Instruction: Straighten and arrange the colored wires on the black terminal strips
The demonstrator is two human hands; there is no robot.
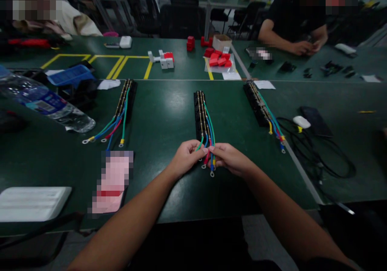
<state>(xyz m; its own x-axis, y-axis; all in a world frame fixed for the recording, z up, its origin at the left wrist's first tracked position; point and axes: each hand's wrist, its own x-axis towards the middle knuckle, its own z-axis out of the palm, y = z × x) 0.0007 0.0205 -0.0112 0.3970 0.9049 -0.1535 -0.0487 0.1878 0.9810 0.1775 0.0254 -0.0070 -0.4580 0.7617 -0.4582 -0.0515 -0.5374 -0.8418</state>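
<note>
A black terminal strip (199, 111) lies lengthways in the middle of the green table (163, 117), with green, blue, red and yellow wires (209, 132) running from it toward me. My left hand (186, 157) and my right hand (231, 158) meet at the near ends of these wires. Both hands are closed, pinching the wires between fingers and thumbs. Ring lugs (212, 174) hang out just below my fingers.
Two more wired terminal strips lie to the left (126, 99) and right (256, 103). A water bottle (45, 103) and blue tray (71, 75) sit at left, black cables (320, 154) and a white mouse (301, 121) at right. Red blocks (219, 57) and other people are beyond.
</note>
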